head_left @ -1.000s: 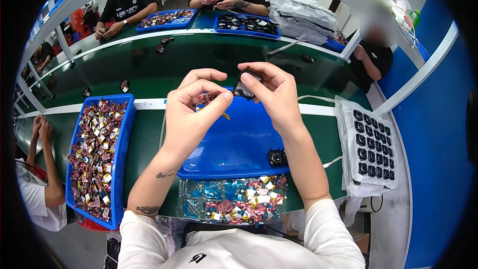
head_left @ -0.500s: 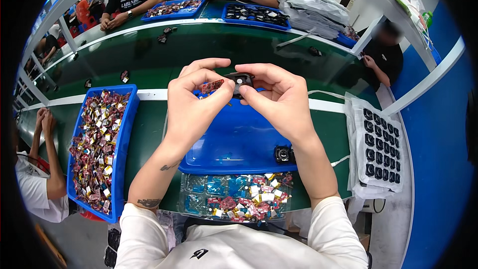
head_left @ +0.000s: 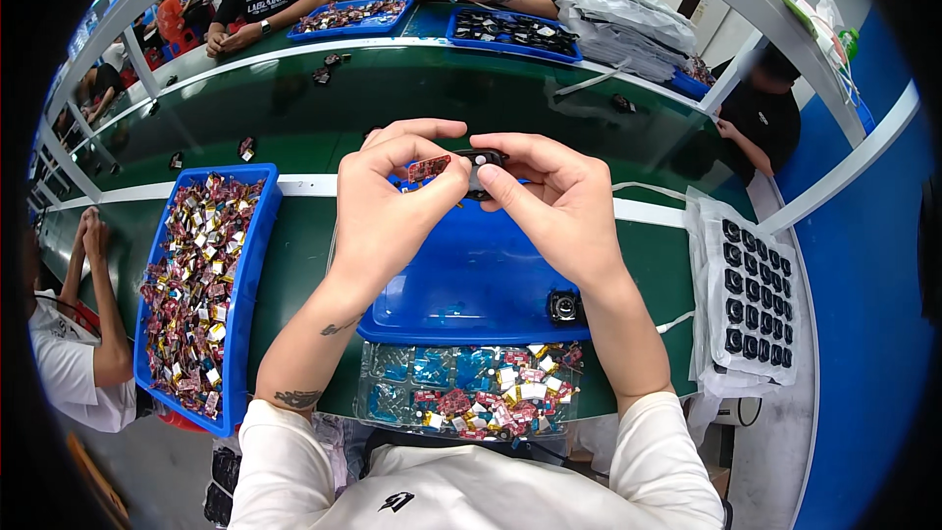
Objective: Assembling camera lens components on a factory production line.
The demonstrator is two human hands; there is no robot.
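Above the shallow blue plastic tray (head_left: 471, 275), the left hand (head_left: 388, 201) pinches a small red circuit board (head_left: 429, 169); the right hand (head_left: 559, 201) grips a small black plastic housing (head_left: 483, 161).

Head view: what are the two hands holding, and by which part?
The left hand pinches a small red circuit board by its near edge. The right hand grips a small black housing at its right end, both above the blue tray.

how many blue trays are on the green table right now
5: one by the left hand at left, one under both hands, two at the far edge, one partly hidden far right.
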